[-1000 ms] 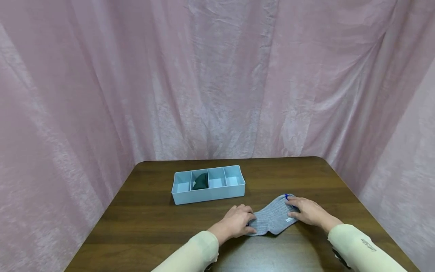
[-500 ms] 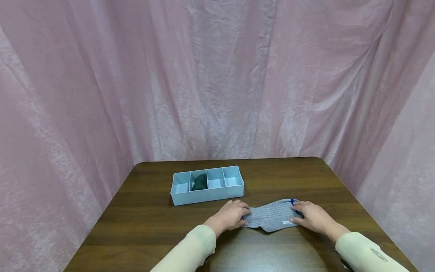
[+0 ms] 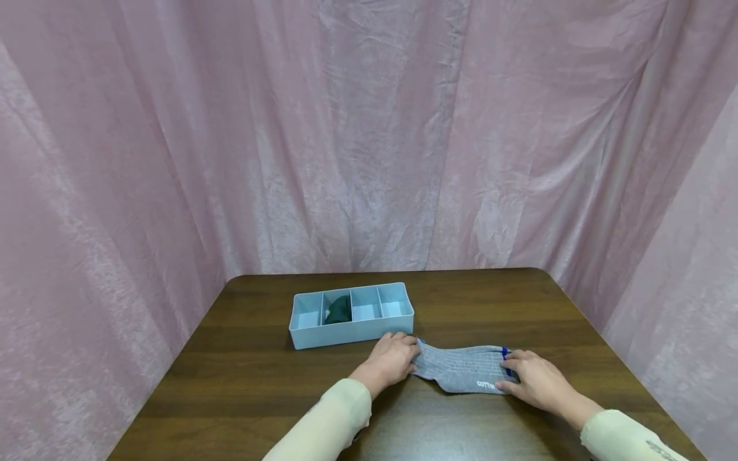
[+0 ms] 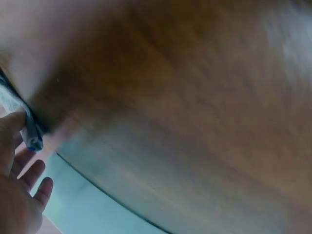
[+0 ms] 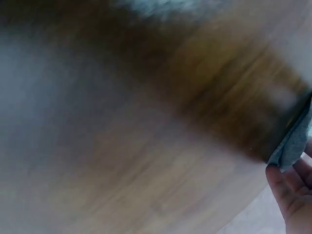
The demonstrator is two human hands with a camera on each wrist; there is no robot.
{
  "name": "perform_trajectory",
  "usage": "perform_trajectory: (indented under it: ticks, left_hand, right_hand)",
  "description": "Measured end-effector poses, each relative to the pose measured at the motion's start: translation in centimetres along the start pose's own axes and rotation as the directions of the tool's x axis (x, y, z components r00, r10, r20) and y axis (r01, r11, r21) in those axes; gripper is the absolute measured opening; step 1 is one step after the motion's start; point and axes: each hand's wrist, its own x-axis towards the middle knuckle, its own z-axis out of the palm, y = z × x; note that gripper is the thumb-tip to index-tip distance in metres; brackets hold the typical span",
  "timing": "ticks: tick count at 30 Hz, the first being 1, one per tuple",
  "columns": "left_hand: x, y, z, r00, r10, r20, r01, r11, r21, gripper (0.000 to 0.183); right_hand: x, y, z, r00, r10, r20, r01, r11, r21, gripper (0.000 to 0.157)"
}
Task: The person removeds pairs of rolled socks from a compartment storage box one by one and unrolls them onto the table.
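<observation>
A grey ribbed sock [image 3: 461, 370] with blue bands and white lettering stretches between both hands, low over the table in the head view. My left hand [image 3: 387, 360] pinches its left end; in the left wrist view, thumb and fingers meet on the blue-edged tip [image 4: 32, 139] while other fingers stand spread. At the opposite end, beside a blue band, my right hand [image 3: 541, 383] grips the fabric. The right wrist view has the thumb [image 5: 278, 184] at the sock's folded edge [image 5: 291, 148], with fingers behind it.
Behind the left hand stands a light blue divided box [image 3: 354, 333] with several compartments. Dark green cloth [image 3: 339, 310] lies in its second compartment from the left. The brown wooden table [image 3: 242, 384] ends at a pink curtain [image 3: 369, 141].
The sock has swung from a slant to nearly level and lies straighter. My left hand has moved away from me and left, toward the box; my right hand has shifted right and nearer.
</observation>
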Motion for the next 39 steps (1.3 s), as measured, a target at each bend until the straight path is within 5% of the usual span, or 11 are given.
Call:
perform_trajectory:
  ticks: [3, 7, 10, 18, 25, 39]
  left_hand:
    - [0.0, 0.4, -0.1, 0.998, -0.059, -0.014, 0.058, 0.996, -0.062, 0.032]
    - [-0.1, 1.4, -0.5, 0.982, -0.146, -0.119, 0.122, 0.974, -0.190, 0.030]
    - [0.0, 2.3, -0.9, 0.966, -0.181, -0.183, 0.130, 0.956, -0.264, 0.031]
    - [0.6, 3.5, -0.8, 0.974, -0.228, 0.009, 0.225, 0.955, -0.191, 0.036]
    - [2.0, 2.5, 0.1, 0.981, -0.193, 0.028, 0.195, 0.973, -0.126, 0.038]
    - [3.8, 1.4, -0.7, 0.973, -0.193, 0.125, 0.222, 0.933, -0.284, 0.039]
  right_hand:
    - [0.2, -0.1, -0.4, 1.000, -0.003, -0.019, 0.003, 1.000, 0.013, 0.048]
    - [0.9, 0.3, -0.8, 0.994, -0.076, -0.080, 0.080, 0.995, 0.051, 0.035]
    - [1.3, 0.8, -0.9, 0.988, -0.146, -0.045, 0.149, 0.986, 0.081, 0.035]
    - [1.0, 1.0, -0.5, 0.980, -0.183, 0.073, 0.174, 0.978, 0.116, 0.043]
    - [0.7, -0.4, -0.5, 0.993, -0.103, 0.058, 0.097, 0.990, 0.098, 0.044]
    - [0.2, -2.8, 0.3, 0.998, 0.008, -0.067, -0.007, 1.000, 0.006, 0.038]
